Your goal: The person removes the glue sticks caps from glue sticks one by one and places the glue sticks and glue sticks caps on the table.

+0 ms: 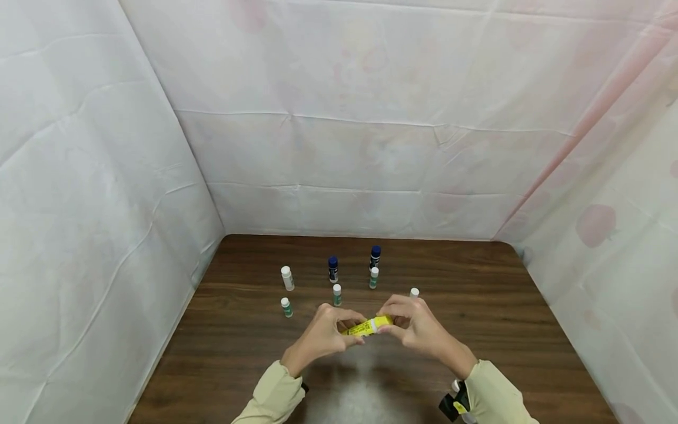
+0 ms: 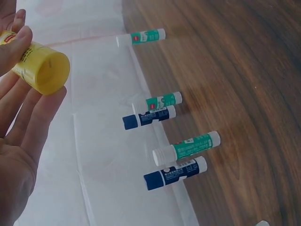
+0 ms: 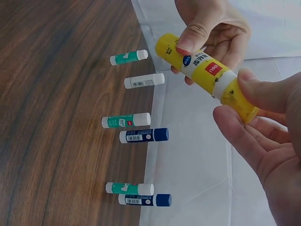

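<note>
A yellow glue stick is held over the table between both hands, its deli label facing up in the right wrist view. My left hand grips one end of its barrel, thumb along the side. At the opposite end, past a white band, the thumb and fingers of my right hand pinch the yellow cap. Beyond the hands stand green glue sticks with white caps, such as this green glue stick, two navy glue sticks, including this navy glue stick, and a white glue stick.
Near the right hand, a white cap shows, the rest of its stick hidden. A black object with a yellow patch sits by the right sleeve. White sheeting rises behind and beside the brown wooden table.
</note>
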`<state>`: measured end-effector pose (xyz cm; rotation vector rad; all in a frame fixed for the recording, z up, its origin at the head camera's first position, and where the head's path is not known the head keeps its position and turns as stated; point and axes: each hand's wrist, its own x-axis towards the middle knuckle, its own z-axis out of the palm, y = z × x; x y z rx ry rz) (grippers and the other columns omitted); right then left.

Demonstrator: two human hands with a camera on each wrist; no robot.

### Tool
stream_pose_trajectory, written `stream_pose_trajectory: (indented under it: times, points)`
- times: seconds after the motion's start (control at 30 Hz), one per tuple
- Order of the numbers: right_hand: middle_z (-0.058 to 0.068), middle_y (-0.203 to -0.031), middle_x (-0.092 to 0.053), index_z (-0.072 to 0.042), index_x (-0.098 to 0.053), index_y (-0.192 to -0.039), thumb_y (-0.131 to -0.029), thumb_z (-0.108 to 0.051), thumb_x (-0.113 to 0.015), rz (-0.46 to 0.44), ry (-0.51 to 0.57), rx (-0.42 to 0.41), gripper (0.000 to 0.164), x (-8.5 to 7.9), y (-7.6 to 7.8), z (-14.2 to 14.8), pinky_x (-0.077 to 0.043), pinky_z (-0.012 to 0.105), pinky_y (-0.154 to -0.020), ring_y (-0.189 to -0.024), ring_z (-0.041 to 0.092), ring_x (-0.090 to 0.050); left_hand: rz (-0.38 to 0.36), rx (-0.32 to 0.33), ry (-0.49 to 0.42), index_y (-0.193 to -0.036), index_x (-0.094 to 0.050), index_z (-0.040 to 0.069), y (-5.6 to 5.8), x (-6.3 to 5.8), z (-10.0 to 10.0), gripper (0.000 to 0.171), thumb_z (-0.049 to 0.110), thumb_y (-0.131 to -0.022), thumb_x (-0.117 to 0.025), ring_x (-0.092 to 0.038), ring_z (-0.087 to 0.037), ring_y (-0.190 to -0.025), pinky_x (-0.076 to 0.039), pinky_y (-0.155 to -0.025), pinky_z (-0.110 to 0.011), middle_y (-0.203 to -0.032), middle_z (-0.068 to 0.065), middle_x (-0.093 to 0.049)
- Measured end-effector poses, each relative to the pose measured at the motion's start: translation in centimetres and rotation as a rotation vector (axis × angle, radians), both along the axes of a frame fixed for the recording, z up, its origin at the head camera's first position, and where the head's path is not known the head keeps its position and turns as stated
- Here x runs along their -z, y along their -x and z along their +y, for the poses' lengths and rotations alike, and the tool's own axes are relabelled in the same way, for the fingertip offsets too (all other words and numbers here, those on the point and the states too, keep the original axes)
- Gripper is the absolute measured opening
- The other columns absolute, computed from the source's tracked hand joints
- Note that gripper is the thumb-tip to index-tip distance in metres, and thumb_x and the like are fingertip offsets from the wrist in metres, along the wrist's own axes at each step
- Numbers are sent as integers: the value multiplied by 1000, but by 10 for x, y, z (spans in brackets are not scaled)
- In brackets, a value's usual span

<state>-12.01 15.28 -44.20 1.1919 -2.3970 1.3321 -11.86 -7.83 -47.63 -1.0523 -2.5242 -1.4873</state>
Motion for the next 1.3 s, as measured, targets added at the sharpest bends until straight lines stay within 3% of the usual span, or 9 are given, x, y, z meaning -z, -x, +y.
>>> stream_pose_trajectory:
  times: [0.37, 0.67, 1.07, 1.3]
  points:
    - [-1, -89, -63, -8, -71, -95, -80, -12, -75, 9, 1, -37, 15, 2, -6, -2, -50, 16, -51, -69, 5, -58, -74, 12, -12, -99, -73, 11, -6, 0, -4, 28, 11, -72, -83, -62, 0, -67, -53, -57, -19, -79, 3, -70]
    - [2, -89, -63, -7, -71, -95, -78, -8, -76, 37, 23, -42, 18, 1, -9, 3, -48, 17, -48, -67, 5, -57, -97, 47, -3, -99, -73, 12, -3, -1, -1, 29, 10, -72, -83, -62, 1, -66, -52, -57, -18, -80, 4, -70]
    - [-3, -90, -62, -10, -71, -96, -80, -8, -74, 54, -31, -76, 16, -6, -9, 2, -46, 12, -50, -69, 3, -57, -133, 52, 1, -98, -73, 14, -3, -4, -5, 29, 10, -71, -83, -64, -2, -69, -54, -59, -23, -83, 5, -71]
    - [-1, -90, -62, -9, -71, -95, -81, -10, -74, 58, -40, -106, 15, -6, -9, 0, -46, 12, -50, -69, 3, -57, -142, 57, 3, -98, -73, 14, -4, -3, -8, 29, 15, -72, -83, -64, -2, -70, -53, -59, -19, -84, 4, -71]
